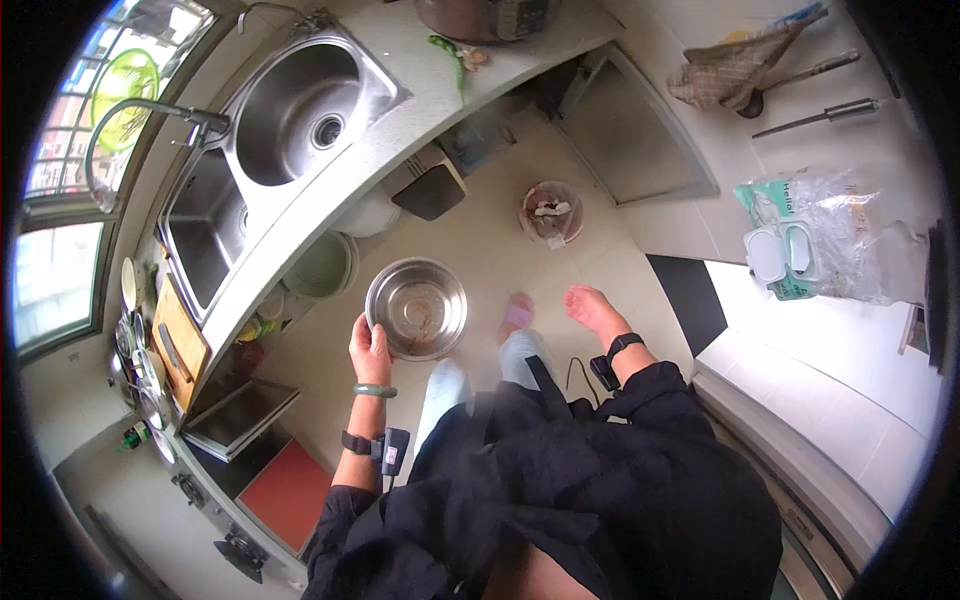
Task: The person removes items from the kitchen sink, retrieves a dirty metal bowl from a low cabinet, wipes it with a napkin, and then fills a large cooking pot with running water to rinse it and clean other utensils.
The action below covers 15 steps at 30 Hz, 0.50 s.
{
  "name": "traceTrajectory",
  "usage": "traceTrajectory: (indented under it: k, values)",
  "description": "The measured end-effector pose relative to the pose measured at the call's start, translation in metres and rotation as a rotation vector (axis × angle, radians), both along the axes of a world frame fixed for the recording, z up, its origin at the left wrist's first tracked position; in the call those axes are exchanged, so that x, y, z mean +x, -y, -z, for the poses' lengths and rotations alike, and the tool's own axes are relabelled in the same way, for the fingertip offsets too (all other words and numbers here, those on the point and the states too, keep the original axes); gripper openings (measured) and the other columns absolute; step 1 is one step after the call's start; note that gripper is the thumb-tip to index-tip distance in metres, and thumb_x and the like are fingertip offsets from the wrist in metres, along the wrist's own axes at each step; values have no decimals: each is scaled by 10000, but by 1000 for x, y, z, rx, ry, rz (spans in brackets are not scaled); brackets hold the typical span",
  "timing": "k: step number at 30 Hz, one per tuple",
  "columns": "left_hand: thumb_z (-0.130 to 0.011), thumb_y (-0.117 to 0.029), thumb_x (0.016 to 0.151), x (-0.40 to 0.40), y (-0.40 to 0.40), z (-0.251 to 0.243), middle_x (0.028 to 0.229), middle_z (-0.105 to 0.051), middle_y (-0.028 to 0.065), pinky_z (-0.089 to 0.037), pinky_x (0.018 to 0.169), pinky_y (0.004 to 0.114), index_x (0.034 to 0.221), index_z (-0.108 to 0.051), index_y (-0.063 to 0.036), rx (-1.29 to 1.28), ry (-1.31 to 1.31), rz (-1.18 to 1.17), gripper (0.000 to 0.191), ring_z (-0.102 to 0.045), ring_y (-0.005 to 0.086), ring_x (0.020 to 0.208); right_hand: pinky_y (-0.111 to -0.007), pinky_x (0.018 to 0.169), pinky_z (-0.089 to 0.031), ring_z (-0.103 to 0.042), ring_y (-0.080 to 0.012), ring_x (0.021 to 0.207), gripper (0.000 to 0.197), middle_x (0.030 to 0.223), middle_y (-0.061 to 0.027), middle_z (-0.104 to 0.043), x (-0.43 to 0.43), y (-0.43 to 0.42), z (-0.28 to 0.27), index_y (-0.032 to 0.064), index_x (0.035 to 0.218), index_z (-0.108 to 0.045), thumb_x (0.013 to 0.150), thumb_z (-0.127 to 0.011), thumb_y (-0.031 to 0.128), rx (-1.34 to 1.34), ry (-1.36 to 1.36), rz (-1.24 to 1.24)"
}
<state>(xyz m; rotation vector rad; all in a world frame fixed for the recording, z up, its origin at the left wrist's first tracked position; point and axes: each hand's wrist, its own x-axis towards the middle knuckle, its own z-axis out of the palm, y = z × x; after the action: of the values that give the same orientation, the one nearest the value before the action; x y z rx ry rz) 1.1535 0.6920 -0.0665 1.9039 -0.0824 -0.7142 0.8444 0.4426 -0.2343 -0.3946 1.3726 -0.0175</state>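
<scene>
My left hand (369, 351) grips the near left rim of a round stainless steel basin (416, 304), its thumb over the edge. The basin is held level in front of my legs, and a little brownish residue lies on its bottom. My right hand (598, 309) is in the air to the right of the basin, apart from it. That palm holds nothing, though its fingers lie close together and partly blurred. Beyond it on the floor stands a small waste bin (551, 214) with crumpled white scraps in it.
On the left, a counter (330, 202) carries a double steel sink (296, 112) and a cutting board (180, 337) with a knife (174, 352). Green chillies (452, 60) lie near a pot (480, 19). An open cabinet door (637, 127) juts out. Beneath the counter sits a green bucket (322, 266).
</scene>
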Motion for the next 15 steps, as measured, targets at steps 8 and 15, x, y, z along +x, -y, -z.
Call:
traceTrajectory:
  k: [8,15]
  values:
    - [-473,-114,838,52,-85,-16,671,-503,-27,-330,363,177,1059,-509,-40,-155,103,-89,236,-407,32,446,-321,754,-443,-539,-174,843,241,939,-40,-564,80,-42,-70,105,1090,-497,855,-482,152,-85,150,-56]
    - [-475,-90,842,101,-183,-43,696,-520,-30,-346,389,166,1061,-500,-26,-315,78,-308,229,-428,24,473,-314,758,-446,-538,-167,877,267,998,-42,-562,205,-110,-141,97,1121,-487,867,-475,178,-151,293,-329]
